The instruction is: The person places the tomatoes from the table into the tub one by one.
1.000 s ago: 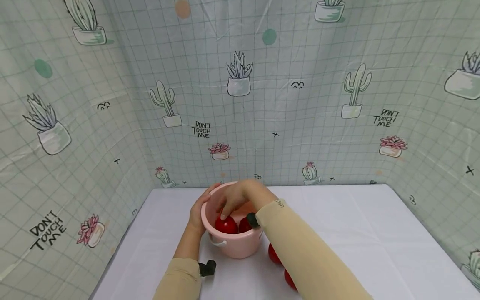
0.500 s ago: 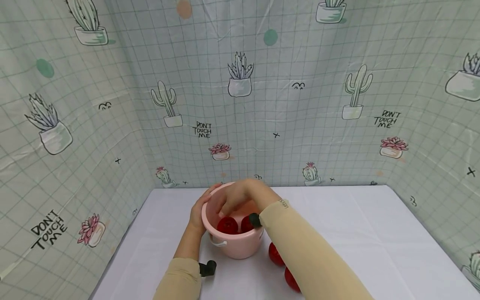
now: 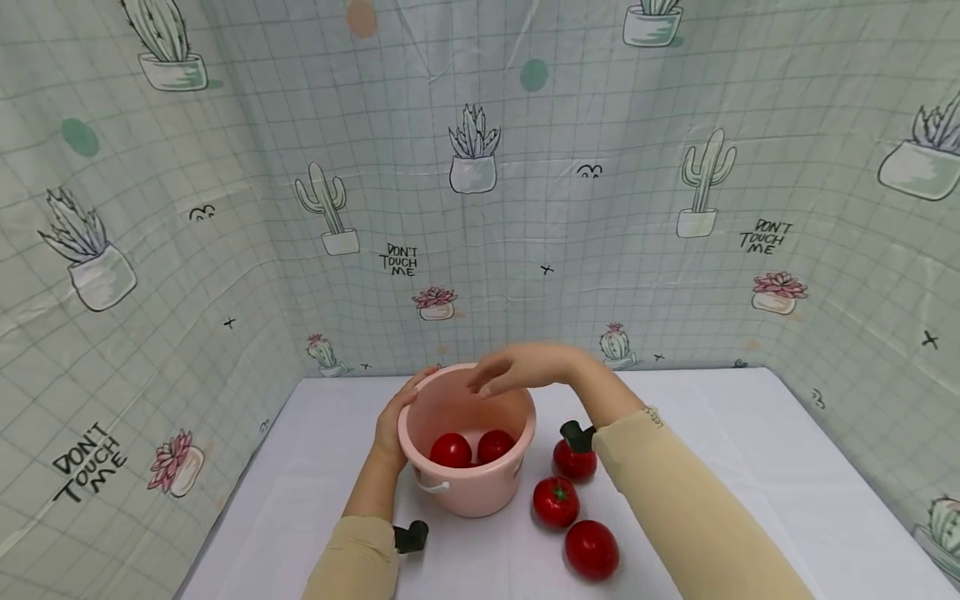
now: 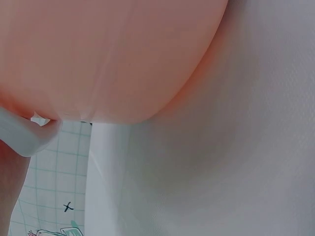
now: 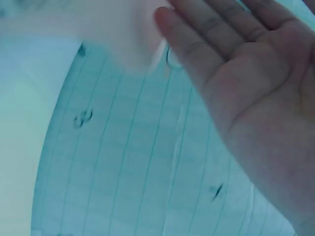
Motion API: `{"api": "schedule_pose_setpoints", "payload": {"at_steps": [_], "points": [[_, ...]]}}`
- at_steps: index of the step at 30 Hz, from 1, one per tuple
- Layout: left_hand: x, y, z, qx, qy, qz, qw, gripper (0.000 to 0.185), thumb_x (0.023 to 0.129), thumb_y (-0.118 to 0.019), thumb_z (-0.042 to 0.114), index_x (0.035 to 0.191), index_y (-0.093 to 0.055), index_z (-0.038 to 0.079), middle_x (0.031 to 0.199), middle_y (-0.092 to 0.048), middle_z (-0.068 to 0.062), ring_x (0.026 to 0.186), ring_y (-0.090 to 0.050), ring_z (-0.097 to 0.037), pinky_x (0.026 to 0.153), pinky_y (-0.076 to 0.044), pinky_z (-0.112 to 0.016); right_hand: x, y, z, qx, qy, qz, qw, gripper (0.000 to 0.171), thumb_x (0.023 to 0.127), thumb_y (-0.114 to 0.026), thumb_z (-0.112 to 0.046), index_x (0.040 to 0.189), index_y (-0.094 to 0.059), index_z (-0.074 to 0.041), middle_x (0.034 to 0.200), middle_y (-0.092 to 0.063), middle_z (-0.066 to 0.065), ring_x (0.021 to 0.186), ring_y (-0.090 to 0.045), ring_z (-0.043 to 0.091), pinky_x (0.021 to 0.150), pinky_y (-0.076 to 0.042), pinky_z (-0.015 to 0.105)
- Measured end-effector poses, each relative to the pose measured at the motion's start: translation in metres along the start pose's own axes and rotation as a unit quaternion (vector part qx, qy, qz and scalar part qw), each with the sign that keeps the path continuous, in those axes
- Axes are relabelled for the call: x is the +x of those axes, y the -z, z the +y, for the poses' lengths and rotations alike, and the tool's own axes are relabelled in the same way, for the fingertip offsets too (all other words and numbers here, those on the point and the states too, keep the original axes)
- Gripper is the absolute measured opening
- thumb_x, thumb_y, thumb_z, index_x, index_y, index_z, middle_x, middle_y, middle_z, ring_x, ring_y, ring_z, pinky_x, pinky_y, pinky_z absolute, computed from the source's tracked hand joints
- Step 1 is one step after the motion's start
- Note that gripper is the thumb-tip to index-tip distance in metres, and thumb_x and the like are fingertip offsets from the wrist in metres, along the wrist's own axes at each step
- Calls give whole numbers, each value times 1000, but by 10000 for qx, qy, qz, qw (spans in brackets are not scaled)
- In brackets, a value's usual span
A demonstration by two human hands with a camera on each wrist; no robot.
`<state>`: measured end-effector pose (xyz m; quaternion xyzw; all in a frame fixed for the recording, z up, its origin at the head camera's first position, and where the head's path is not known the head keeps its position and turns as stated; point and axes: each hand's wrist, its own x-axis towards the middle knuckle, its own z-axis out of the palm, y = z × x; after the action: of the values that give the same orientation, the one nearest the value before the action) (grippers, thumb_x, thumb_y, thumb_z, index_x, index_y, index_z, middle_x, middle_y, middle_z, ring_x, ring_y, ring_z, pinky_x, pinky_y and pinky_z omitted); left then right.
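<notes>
A pink bucket [image 3: 480, 492] stands on the white table, its white handle hanging at the front left. My left hand [image 3: 392, 425] holds the bucket's left side at the rim. The left wrist view shows the bucket's wall [image 4: 113, 54] close up. Inside lie red tomatoes [image 3: 451, 451], at least two showing. My right hand [image 3: 525, 368] hovers over the bucket's far right rim, fingers loosely extended and holding nothing; the right wrist view shows its bare palm [image 5: 266, 93]. Three more tomatoes [image 3: 556, 502] lie right of the bucket, one with a green stem top.
A white cloth [image 3: 675, 467] covers the table. Behind and on both sides hangs a grid-patterned curtain [image 3: 510, 233] printed with cacti. The right sleeve [image 3: 682, 508] passes close to the tomatoes on the table. A small black camera mount [image 3: 411, 537] sits on the left wrist.
My right hand has come up and right out of the bucket, leaving the tomatoes inside. The tomatoes on the table are now uncovered by the arm. My left hand keeps its place.
</notes>
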<state>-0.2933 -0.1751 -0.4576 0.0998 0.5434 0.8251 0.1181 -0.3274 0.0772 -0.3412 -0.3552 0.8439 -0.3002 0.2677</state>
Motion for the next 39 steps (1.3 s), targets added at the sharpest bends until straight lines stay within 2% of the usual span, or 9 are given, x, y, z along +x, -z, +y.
{"api": "schedule_pose_setpoints", "payload": {"at_steps": [4,8,13,15,20,25,31,39], "points": [[-1,-2,1,100,35,76,9999,58,98,-27,27,155,-29,16,156,-39,1,142,-35,-19,118,-32,-34,-26,0,19,312,23,464,9984,41,94,-61,-37,134,-61,-25,135,-62,-2,129,-55,17,108,-45,47],[-4,-5,4,95,59,119,9999,58,98,-28,27,155,-29,16,154,-42,2,139,-38,-18,118,-33,-35,-52,-6,45,682,125,901,9935,45,94,-62,-36,138,-57,-24,139,-59,1,130,-54,20,106,-46,48],[-5,-7,5,76,15,104,9999,57,98,-28,27,154,-31,16,150,-46,3,137,-41,-17,115,-36,-32,-77,-22,80,1150,-136,1414,9831,46,93,-64,-40,137,-56,-30,141,-58,-4,135,-51,24,109,-44,48],[-5,-7,4,89,1,80,9999,57,98,-27,26,154,-32,16,151,-46,3,138,-40,-17,114,-37,-31,-84,-31,95,1311,-243,1549,9789,48,93,-63,-41,139,-55,-28,142,-56,-2,136,-49,27,110,-43,49],[-6,-7,4,92,16,86,9999,55,99,-27,26,153,-34,18,154,-42,1,139,-40,-18,117,-35,-35,-89,-57,130,1420,-465,1818,9719,55,94,-62,-37,145,-48,-21,149,-49,8,139,-45,35,110,-41,54],[-5,-6,4,100,19,109,9999,53,99,-27,26,151,-37,21,155,-41,0,139,-40,-17,117,-34,-35,-87,-81,153,1424,-787,1992,9664,66,92,-65,-36,150,-41,-18,155,-41,15,144,-35,40,112,-34,61],[-5,-5,2,95,28,73,9999,54,99,-26,26,151,-36,22,155,-41,2,140,-38,-17,119,-32,-36,-84,-97,167,1485,-988,1940,9646,74,88,-69,-39,152,-39,-18,154,-42,15,144,-36,40,110,-37,61],[-4,-5,2,80,-69,20,9999,54,98,-28,26,151,-37,21,154,-42,2,142,-37,-19,119,-31,-37,-83,-103,172,1537,-854,1914,9656,73,88,-70,-35,151,-40,-15,153,-44,14,144,-35,40,112,-35,60]]}}
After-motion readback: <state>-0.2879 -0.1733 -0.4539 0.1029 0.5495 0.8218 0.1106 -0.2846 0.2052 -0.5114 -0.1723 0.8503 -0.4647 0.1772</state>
